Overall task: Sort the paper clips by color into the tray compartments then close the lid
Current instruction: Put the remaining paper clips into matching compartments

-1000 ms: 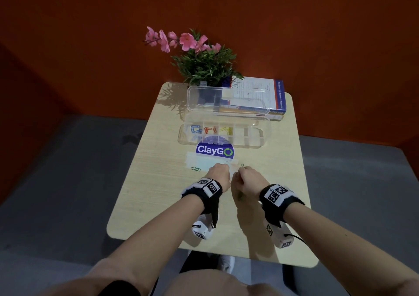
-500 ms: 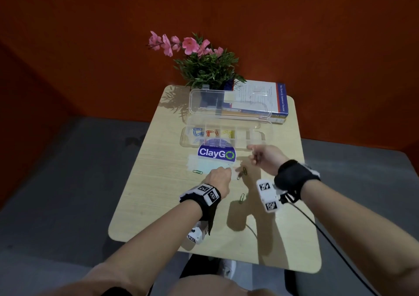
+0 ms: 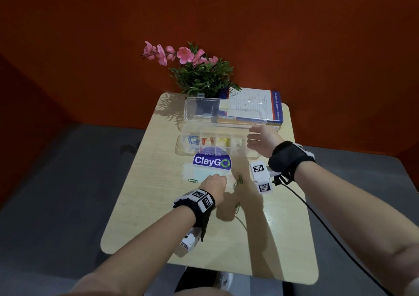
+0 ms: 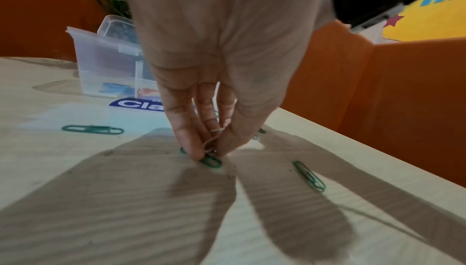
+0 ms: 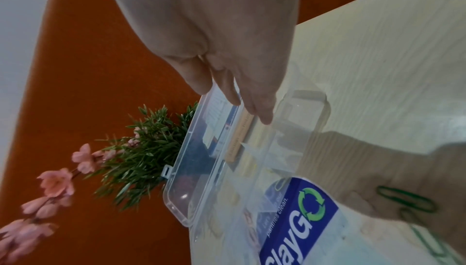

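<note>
The left hand [image 4: 221, 54] has its fingertips [image 4: 191, 149] bunched down on the desk [image 3: 158, 205] near its middle, pinching a white paper clip [image 4: 211, 141] while pressing on a green paper clip [image 4: 210, 161]. The right hand [image 3: 263, 140] hovers over the right end of the clear tray [image 3: 181, 146], fingers extended and relaxed, holding nothing visible. The tray sits toward the far edge, its lid [image 3: 224, 112] standing open; blue, red and yellow clips lie in separate compartments. Three more green clips [image 3: 238, 180] lie loose around the left hand. These clips look light, thin, stiff and slippery, lying flat; best pinched by the wire edges, or slid and tipped up by a fingertip first.
</note>
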`<move>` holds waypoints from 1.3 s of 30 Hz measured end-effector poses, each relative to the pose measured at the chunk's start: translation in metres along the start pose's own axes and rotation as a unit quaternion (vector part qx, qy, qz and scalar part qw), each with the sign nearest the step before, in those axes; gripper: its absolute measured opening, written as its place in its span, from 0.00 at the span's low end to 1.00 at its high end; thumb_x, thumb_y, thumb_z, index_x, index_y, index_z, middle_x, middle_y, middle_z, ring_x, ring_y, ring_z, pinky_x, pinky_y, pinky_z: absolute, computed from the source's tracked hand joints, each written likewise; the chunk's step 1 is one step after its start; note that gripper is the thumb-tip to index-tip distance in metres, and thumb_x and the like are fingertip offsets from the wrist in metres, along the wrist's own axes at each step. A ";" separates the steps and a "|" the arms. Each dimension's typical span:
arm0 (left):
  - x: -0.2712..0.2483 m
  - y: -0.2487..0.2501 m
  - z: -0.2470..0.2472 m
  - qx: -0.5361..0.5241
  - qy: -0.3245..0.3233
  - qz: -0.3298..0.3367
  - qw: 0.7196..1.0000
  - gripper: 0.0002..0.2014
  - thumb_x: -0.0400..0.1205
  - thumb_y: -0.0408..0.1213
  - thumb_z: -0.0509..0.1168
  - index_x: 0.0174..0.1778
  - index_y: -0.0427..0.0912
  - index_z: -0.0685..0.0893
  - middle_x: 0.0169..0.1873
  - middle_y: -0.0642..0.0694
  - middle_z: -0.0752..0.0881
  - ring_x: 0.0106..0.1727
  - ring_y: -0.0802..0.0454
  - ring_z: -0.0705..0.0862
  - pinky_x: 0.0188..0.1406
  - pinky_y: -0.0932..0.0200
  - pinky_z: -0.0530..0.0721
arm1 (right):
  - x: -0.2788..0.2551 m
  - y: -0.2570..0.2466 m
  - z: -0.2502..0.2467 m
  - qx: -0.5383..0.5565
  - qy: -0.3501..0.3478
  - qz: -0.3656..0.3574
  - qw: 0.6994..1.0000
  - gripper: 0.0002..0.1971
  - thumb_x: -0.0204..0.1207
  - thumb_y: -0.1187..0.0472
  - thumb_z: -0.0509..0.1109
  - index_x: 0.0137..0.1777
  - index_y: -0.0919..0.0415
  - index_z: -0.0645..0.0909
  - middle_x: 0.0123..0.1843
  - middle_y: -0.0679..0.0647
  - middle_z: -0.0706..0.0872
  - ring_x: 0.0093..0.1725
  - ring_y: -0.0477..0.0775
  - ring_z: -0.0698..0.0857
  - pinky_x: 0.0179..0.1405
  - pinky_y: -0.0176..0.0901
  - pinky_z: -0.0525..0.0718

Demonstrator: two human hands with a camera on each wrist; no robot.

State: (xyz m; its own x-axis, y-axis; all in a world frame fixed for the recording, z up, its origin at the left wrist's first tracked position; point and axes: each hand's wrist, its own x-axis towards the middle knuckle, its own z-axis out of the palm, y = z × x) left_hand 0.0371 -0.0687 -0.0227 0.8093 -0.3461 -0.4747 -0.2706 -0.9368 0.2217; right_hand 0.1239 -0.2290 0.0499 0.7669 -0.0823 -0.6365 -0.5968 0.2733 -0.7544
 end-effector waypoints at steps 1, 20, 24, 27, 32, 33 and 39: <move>0.001 0.000 -0.001 0.003 -0.007 0.003 1.000 0.15 0.78 0.21 0.59 0.61 0.33 0.79 0.61 0.34 0.80 0.63 0.35 0.79 0.63 0.45 0.81 | -0.006 0.003 -0.004 0.004 -0.003 -0.010 1.000 0.24 0.83 0.63 0.57 0.78 0.68 0.63 0.78 0.66 0.68 0.77 0.66 0.69 0.75 0.56 0.70; 0.046 0.018 -0.082 -0.344 0.133 -0.016 0.929 0.12 0.74 0.24 0.71 0.35 0.47 0.81 0.28 0.49 0.83 0.35 0.47 0.86 0.39 0.56 0.87 | -0.059 0.116 -0.059 -0.182 0.025 -0.027 0.983 0.10 0.80 0.72 0.57 0.53 0.67 0.80 0.52 0.68 0.88 0.39 0.51 0.85 0.34 0.36 0.82; 0.079 0.030 -0.097 -0.373 0.127 -0.048 0.918 0.13 0.74 0.22 0.71 0.30 0.44 0.81 0.34 0.40 0.88 0.34 0.44 0.88 0.50 0.46 0.91 | -0.056 0.120 -0.063 -0.193 0.027 -0.025 0.980 0.11 0.79 0.72 0.58 0.44 0.61 0.80 0.56 0.70 0.88 0.42 0.58 0.82 0.39 0.43 0.82; 0.092 0.033 -0.094 -0.359 0.122 -0.055 0.924 0.04 0.79 0.28 0.68 0.43 0.35 0.89 0.48 0.34 0.91 0.44 0.38 0.91 0.54 0.45 0.90 | -0.055 0.120 -0.063 -0.207 0.023 -0.030 0.978 0.11 0.79 0.71 0.58 0.44 0.59 0.80 0.55 0.67 0.90 0.45 0.58 0.84 0.41 0.41 0.81; 0.095 0.025 -0.089 -0.350 0.094 -0.045 0.931 0.12 0.82 0.30 0.62 0.54 0.40 0.91 0.62 0.40 0.87 0.63 0.41 0.85 0.64 0.49 0.85 | -0.052 0.121 -0.062 -0.228 0.019 -0.053 0.972 0.05 0.75 0.66 0.66 0.43 0.56 0.82 0.54 0.66 0.90 0.53 0.64 0.88 0.59 0.55 0.83; 0.093 0.023 -0.089 -0.353 0.094 -0.041 0.930 0.14 0.82 0.29 0.61 0.52 0.42 0.92 0.63 0.42 0.87 0.64 0.43 0.85 0.65 0.50 0.85 | -0.050 0.122 -0.060 -0.243 0.019 -0.062 0.968 0.05 0.73 0.65 0.69 0.42 0.55 0.82 0.53 0.64 0.91 0.53 0.64 0.88 0.60 0.56 0.83; 0.064 0.012 -0.088 -0.382 0.139 0.022 0.913 0.12 0.82 0.25 0.62 0.52 0.38 0.91 0.55 0.41 0.91 0.61 0.46 0.86 0.64 0.55 0.84 | -0.039 0.127 -0.032 -0.457 0.059 -0.141 0.876 0.19 0.78 0.62 0.63 0.69 0.63 0.78 0.64 0.61 0.80 0.63 0.59 0.81 0.66 0.44 0.75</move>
State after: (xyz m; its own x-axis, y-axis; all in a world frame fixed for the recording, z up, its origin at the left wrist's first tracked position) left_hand 0.1318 -0.0976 0.0249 0.9359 -0.2572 -0.2405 0.0514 -0.5759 0.8159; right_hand 0.0108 -0.2222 -0.0259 0.9169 -0.1363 -0.3752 -0.3684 -0.6511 -0.6636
